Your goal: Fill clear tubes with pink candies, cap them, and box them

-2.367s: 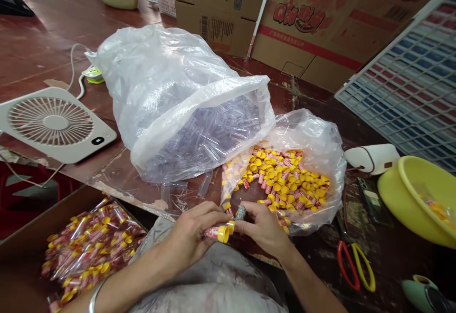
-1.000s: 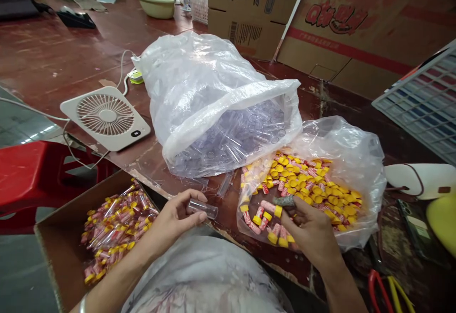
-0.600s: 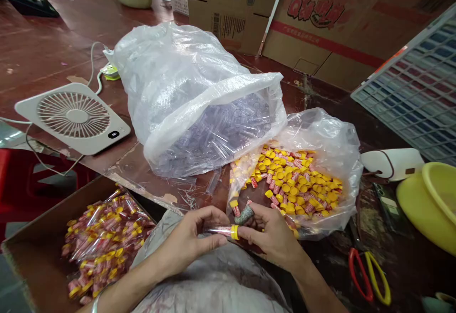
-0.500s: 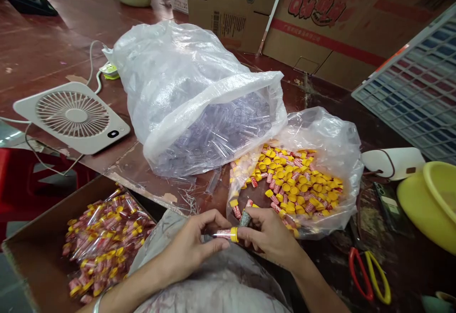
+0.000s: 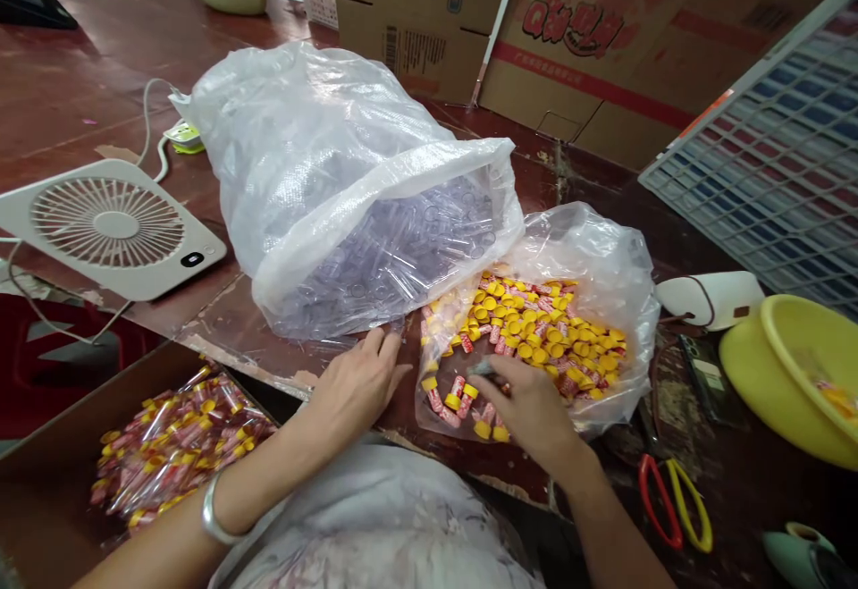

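My left hand (image 5: 358,379) reaches to the table edge of a big white woven bag (image 5: 322,124) full of clear plastic tubes (image 5: 395,245). Its fingers bend down by a loose tube at the bag's mouth, and its thumb stands apart. Over a clear plastic bag (image 5: 596,240) hovers my right hand (image 5: 529,406), thumb and forefinger spread, with a grey-green cover on a fingertip. Near those fingers lie several red-and-white rolls with yellow caps (image 5: 466,397); a heap of them fills the bag behind. No held thing shows in either hand.
An open cardboard box (image 5: 40,491) at lower left holds capped, filled tubes (image 5: 188,446). A white fan (image 5: 113,227) stands at left. On the right are scissors (image 5: 677,504), a phone (image 5: 714,379), a yellow basin (image 5: 770,374) and a grid crate (image 5: 770,169).
The filled tube with a yellow cap is gone from my hands. My left hand has moved up to the big bag's mouth; my right hand has shifted right, apart from it.
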`<state>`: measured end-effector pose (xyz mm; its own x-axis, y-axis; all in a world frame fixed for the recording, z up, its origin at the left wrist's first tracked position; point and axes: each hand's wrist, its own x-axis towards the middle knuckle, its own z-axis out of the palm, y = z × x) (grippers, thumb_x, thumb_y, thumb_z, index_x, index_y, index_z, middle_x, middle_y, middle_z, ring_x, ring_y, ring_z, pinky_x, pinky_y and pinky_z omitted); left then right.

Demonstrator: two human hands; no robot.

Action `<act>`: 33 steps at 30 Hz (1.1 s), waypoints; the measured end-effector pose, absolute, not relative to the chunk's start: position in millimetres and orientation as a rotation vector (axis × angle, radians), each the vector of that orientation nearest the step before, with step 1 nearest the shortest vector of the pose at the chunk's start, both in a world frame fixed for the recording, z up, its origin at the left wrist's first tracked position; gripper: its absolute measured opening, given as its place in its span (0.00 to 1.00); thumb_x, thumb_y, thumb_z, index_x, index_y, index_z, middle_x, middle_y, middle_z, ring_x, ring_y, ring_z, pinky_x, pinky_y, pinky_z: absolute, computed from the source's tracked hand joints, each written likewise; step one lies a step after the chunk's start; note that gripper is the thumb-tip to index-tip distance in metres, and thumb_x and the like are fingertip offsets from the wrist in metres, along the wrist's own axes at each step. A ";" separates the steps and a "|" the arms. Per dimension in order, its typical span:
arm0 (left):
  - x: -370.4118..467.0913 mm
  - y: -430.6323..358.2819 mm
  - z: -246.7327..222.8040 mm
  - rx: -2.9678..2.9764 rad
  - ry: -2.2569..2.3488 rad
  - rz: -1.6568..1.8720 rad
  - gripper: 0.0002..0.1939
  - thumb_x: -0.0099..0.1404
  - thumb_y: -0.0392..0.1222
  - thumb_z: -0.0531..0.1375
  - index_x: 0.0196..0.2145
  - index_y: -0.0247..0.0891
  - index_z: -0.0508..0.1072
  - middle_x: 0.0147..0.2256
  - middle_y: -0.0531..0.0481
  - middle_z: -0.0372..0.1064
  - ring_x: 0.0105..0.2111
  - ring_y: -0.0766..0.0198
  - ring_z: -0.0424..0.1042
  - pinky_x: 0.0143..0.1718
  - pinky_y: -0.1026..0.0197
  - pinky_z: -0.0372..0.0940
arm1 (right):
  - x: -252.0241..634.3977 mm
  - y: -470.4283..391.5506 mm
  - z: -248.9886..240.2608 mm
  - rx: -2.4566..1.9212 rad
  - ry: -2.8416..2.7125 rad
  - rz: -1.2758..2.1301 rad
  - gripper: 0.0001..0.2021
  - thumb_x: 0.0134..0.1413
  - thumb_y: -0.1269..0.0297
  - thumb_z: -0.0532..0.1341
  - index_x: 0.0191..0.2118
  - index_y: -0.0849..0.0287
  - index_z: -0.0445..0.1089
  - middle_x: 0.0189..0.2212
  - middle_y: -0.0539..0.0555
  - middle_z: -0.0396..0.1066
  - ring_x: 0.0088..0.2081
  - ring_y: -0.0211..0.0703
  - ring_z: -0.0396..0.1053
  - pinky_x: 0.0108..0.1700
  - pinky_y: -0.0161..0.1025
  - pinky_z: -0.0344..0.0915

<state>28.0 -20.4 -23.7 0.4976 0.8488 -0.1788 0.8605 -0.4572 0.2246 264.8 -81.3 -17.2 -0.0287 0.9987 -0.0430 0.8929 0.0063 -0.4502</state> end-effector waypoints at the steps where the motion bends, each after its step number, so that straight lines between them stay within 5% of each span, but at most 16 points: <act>1: 32.1 -16.6 -24.6 2.464 1.512 -0.081 0.11 0.72 0.44 0.53 0.45 0.34 0.68 0.40 0.41 0.68 0.34 0.52 0.74 0.31 0.55 0.69 | 258.2 -80.6 -19.8 -1.951 -2.108 0.490 0.10 0.62 0.61 0.62 0.29 0.56 0.68 0.27 0.50 0.71 0.30 0.41 0.68 0.33 0.36 0.57; 5: 41.9 -15.8 -34.1 2.477 1.614 -0.141 0.10 0.71 0.41 0.54 0.44 0.31 0.68 0.39 0.38 0.70 0.40 0.47 0.75 0.32 0.53 0.71 | 234.4 -76.5 -29.1 -2.121 -2.255 0.267 0.05 0.62 0.61 0.62 0.37 0.56 0.71 0.37 0.54 0.74 0.37 0.46 0.73 0.35 0.38 0.60; 10: 27.1 -28.7 -42.9 2.461 1.534 -0.105 0.11 0.72 0.38 0.51 0.45 0.33 0.70 0.43 0.39 0.70 0.42 0.49 0.74 0.33 0.55 0.71 | 239.1 -76.4 -27.9 -2.199 -2.281 0.249 0.08 0.61 0.58 0.64 0.37 0.57 0.70 0.35 0.55 0.74 0.41 0.52 0.72 0.38 0.42 0.64; 14: 6.8 -38.6 -43.7 2.343 1.406 0.142 0.13 0.73 0.41 0.52 0.50 0.36 0.71 0.44 0.42 0.71 0.43 0.53 0.74 0.41 0.54 0.70 | 245.5 -86.4 -20.7 -1.918 -2.373 0.364 0.01 0.62 0.68 0.62 0.38 0.56 0.70 0.40 0.54 0.72 0.43 0.48 0.70 0.44 0.42 0.66; 21: -11.5 -47.3 -45.2 2.020 1.111 0.349 0.15 0.72 0.48 0.54 0.51 0.42 0.72 0.47 0.46 0.75 0.47 0.57 0.73 0.49 0.56 0.67 | 250.7 -89.1 -33.0 -1.721 -2.243 0.457 0.10 0.63 0.76 0.56 0.35 0.57 0.72 0.36 0.55 0.72 0.38 0.43 0.71 0.42 0.40 0.67; 28: -5.1 -50.4 -35.2 2.020 0.926 0.375 0.12 0.71 0.44 0.57 0.50 0.43 0.74 0.45 0.47 0.75 0.46 0.57 0.71 0.48 0.57 0.66 | 242.0 -91.3 -7.6 -1.413 -1.363 1.471 0.10 0.56 0.57 0.67 0.35 0.58 0.72 0.32 0.50 0.74 0.34 0.40 0.73 0.37 0.35 0.70; 33: 0.0 -54.3 -27.0 2.116 0.785 0.426 0.13 0.72 0.42 0.55 0.51 0.42 0.74 0.44 0.45 0.74 0.44 0.58 0.70 0.45 0.58 0.66 | 231.4 -87.3 -8.9 -1.592 -1.355 1.590 0.12 0.51 0.59 0.69 0.33 0.58 0.68 0.21 0.43 0.67 0.24 0.34 0.65 0.25 0.29 0.59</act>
<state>0.0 -54.3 -27.0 0.7486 0.6624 0.0284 0.3852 -0.4694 0.7946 231.4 -87.3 -8.9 -0.1830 0.8831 -0.4321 0.2865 -0.3725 -0.8827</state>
